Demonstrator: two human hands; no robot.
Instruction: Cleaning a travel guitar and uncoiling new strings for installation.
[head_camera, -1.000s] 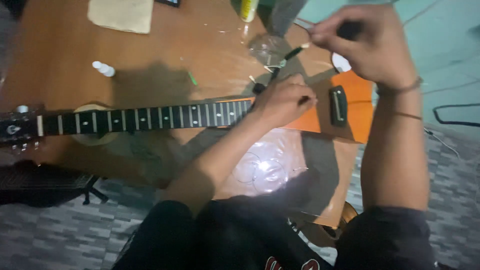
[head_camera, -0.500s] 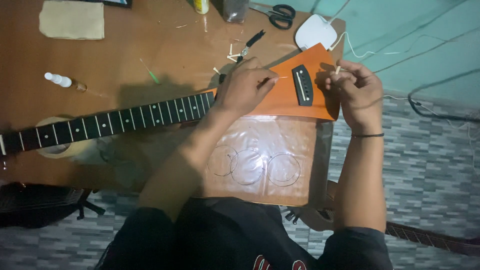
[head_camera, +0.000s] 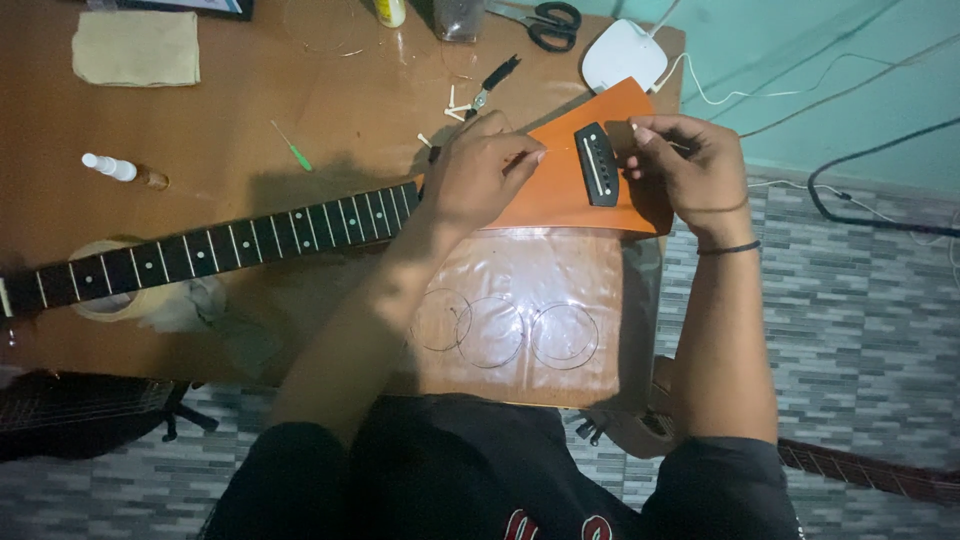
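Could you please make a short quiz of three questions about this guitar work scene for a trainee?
1. True or false: the left hand rests on the orange guitar body, beside the black bridge.
2. Which tool lies at the far edge of the wooden table? A) hammer B) scissors C) saw
3. How many coiled strings lie in the clear plastic near the person?

Key: 1. True. 2. B. 3. Three. The right hand is at the other side of the bridge, fingers pinched in a grip on something thin, too small to identify.
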